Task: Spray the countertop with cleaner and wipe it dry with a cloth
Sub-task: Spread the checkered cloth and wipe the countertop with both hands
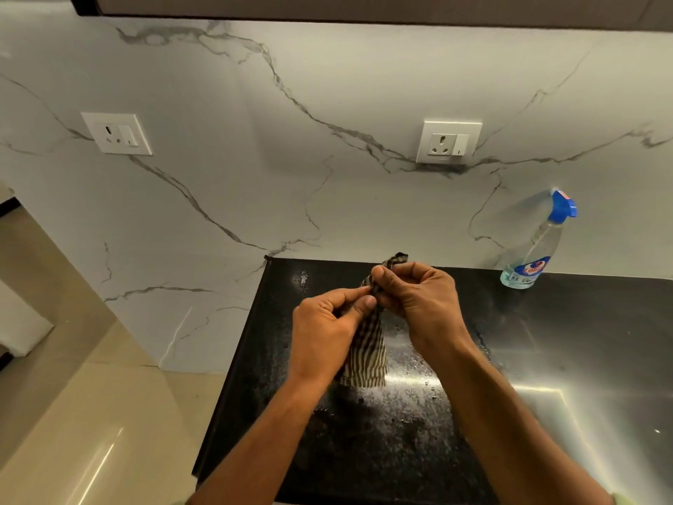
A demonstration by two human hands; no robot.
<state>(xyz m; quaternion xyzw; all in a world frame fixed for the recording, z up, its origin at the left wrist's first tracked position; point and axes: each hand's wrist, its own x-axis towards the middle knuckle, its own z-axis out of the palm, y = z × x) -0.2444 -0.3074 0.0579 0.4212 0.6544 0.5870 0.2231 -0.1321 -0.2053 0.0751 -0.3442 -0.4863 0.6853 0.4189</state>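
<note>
A striped brown-and-cream cloth (368,353) hangs above the black speckled countertop (382,431). Both hands pinch its upper part: my left hand (326,331) grips it from the left, my right hand (418,302) from the right, slightly higher. The cloth's lower end dangles just over the counter. Droplets and wet patches glisten on the counter below and around the cloth. A clear spray bottle (533,249) with a blue nozzle stands upright at the back, against the wall, to the right of my hands.
The counter's left edge (236,366) drops off to a beige tiled floor (91,413). A white marble backsplash carries two socket plates, the left socket (117,133) and the right socket (448,142). A dark cabinet underside runs along the top.
</note>
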